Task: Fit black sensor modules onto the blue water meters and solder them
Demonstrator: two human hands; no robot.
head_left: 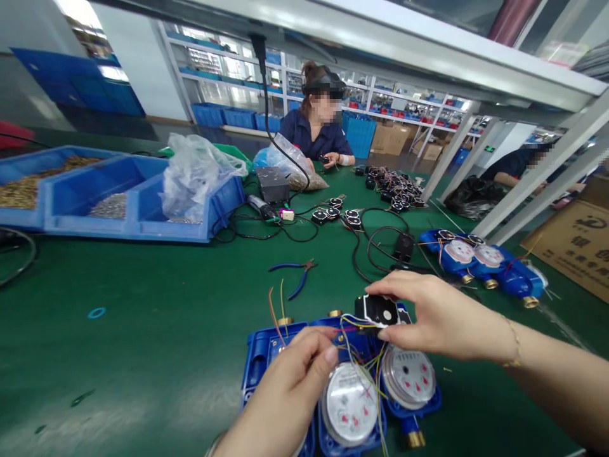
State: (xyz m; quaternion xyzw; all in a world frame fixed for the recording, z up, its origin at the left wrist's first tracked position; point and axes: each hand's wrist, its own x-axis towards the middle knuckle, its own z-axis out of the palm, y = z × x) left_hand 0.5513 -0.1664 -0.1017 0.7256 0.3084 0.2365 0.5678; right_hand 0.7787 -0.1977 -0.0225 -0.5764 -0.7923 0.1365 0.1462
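Observation:
My right hand [435,314] grips a black plastic module [379,310] edged in white, thumb below and fingers above. Thin coloured wires run from the module to the left. The fingers of my left hand [295,377] are pinched together on a red wire [347,329]. Beneath both hands lie blue water meters with round white dials; one meter [351,406] is beside my left hand, another meter [410,376] below my right. Yellow and white wires [373,362] trail across them. My left hand and forearm partly cover a further meter at the left.
Blue-handled cutters [299,274] lie beyond the meters. Blue bins [128,228] with small metal parts stand at the back left. Black cables [361,254], loose modules [328,214] and more blue meters [476,260] occupy the back and right. A co-worker [316,127] sits opposite.

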